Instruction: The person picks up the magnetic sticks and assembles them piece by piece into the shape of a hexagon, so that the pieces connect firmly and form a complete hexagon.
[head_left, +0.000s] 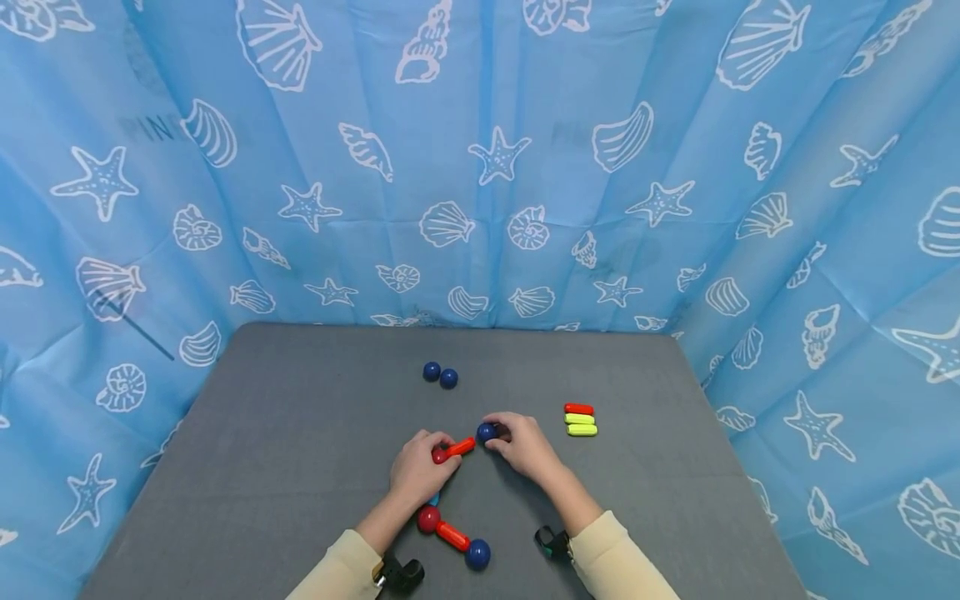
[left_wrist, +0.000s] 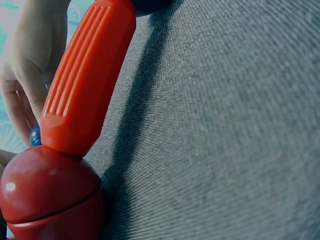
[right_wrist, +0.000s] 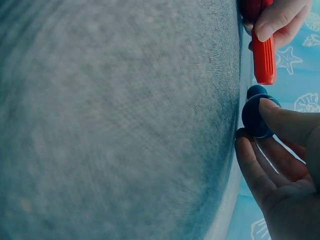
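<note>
Head view: near the middle of the grey desk [head_left: 300, 433], an orange rod [head_left: 459, 448] with a red ball [head_left: 439, 456] on its near end lies slanted between the two hands. The left hand [head_left: 418, 469] has its fingers curled round the red-ball end. The right hand [head_left: 522, 446] pinches a blue ball [head_left: 486, 432] between thumb and fingertips, just beside the rod's far tip; whether ball and rod touch cannot be told here. In the right wrist view the blue ball [right_wrist: 256, 116] sits just below the end of the orange rod [right_wrist: 263, 57], very close to it, with the fingers [right_wrist: 255, 172] cupped under the ball. The left wrist view shows the ribbed orange rod [left_wrist: 85, 80] seated on the red ball [left_wrist: 50, 195] above the desk surface.

Nearer the person lies an assembled piece: a dark red ball [head_left: 428, 519], a short orange rod [head_left: 453, 535] and a blue ball [head_left: 477, 554] in a row. Farther back, two blue balls [head_left: 439, 375] rest touching each other. To the right, three short rods [head_left: 580, 419] lie side by side, one orange and two yellow-green. A blue curtain [head_left: 480, 167] printed with shells and starfish surrounds the desk.
</note>
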